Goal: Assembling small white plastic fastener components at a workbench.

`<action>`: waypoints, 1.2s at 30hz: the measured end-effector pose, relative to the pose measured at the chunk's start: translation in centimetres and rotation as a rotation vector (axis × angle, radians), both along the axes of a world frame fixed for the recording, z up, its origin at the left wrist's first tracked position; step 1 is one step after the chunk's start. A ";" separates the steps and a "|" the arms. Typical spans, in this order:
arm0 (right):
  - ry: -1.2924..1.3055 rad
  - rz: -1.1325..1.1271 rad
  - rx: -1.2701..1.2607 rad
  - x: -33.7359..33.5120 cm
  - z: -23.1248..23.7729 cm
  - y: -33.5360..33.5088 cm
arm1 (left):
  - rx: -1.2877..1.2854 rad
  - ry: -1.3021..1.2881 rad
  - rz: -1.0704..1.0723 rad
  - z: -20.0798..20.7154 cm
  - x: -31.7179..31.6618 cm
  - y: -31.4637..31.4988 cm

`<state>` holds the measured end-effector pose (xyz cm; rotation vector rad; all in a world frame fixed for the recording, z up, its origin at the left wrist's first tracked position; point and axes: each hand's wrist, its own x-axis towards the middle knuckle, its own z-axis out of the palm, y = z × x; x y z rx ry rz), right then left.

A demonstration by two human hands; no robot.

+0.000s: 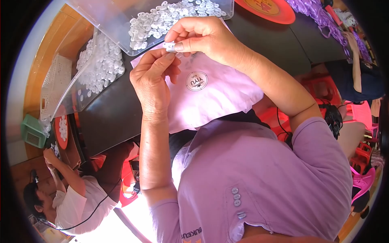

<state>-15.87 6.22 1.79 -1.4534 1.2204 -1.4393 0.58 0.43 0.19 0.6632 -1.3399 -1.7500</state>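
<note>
Head view: the right hand [202, 38] is pinching a small white plastic piece [170, 46] in a narrow grip, with the left hand [152, 77] meeting it fingertip to fingertip above a pink bag [219, 95] on the dark tabletop [109, 113]. A clear bin [117, 16] just beyond is holding many similar white pieces within easy reach.

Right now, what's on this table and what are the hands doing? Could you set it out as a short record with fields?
Left hand: raised over the pink bag, fingertips meeting the right hand's.
Right hand: pinching a small white plastic piece between thumb and fingers.
Clear bin: tilted, holding a heap of small white pieces.
Plastic sack: left of the hands, also full of white pieces.
Table: dark top.
Red plate: at the far edge.
Nearby: another person in white, at lower left.
</note>
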 end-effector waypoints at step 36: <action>0.867 -0.367 -0.363 -1.2 -3.4 -1.2 | -1.023 -0.640 0.753 9.9 6.9 -9.4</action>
